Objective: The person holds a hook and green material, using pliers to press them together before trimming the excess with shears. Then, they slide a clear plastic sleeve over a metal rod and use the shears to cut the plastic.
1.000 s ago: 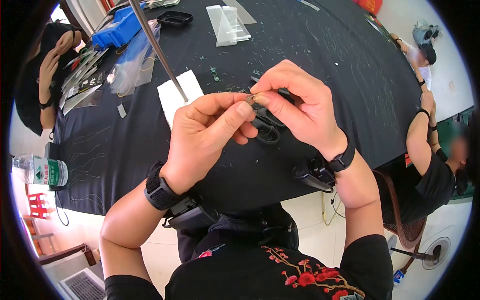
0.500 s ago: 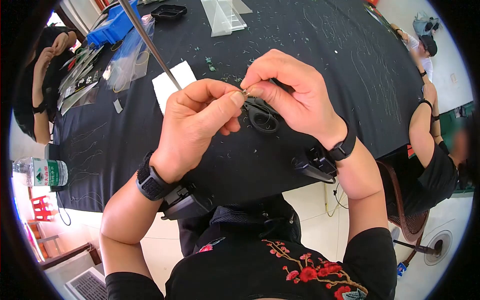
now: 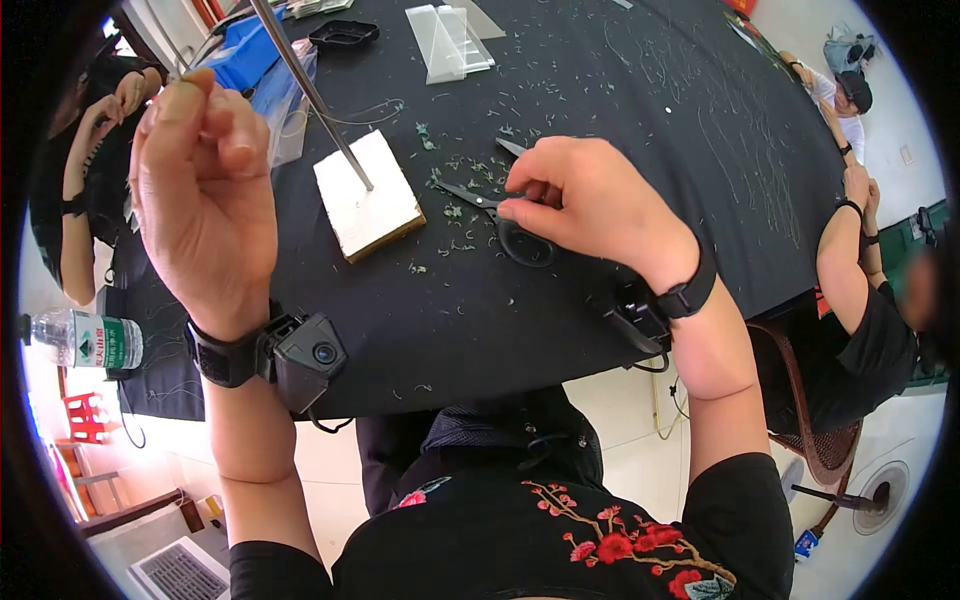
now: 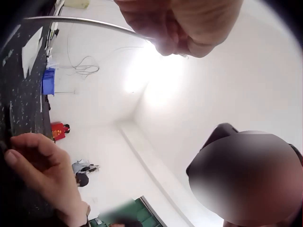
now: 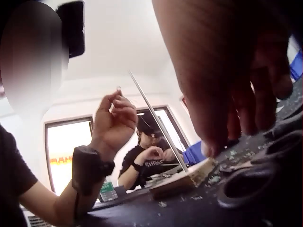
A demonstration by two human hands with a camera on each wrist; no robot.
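My left hand (image 3: 205, 190) is raised at the left, thumb and fingertips pinched together. In the right wrist view a tiny pale bit pokes up from its fingertips; its kind is too small to tell. A metal rod (image 3: 325, 115) rises from a white-topped block (image 3: 365, 205) to the right of this hand. Over the black scissors (image 3: 525, 245) hovers my right hand (image 3: 600, 205), its fingers loosely bent and apart from the thumb, with nothing between them. The scissors lie on the black cloth, blades slightly apart, partly covered by that hand.
Green clippings (image 3: 465, 165) are scattered around the scissors. Clear plastic sheets (image 3: 450, 45), a black tray (image 3: 343, 35) and a blue bin (image 3: 240, 60) sit farther back. A water bottle (image 3: 95, 340) lies at the left edge. Other people sit around the table.
My hands, earlier fingertip to fingertip over the table, have parted. The left moved up and left, uncovering the block; the right lowered toward the scissors and its fingers spread from the thumb.
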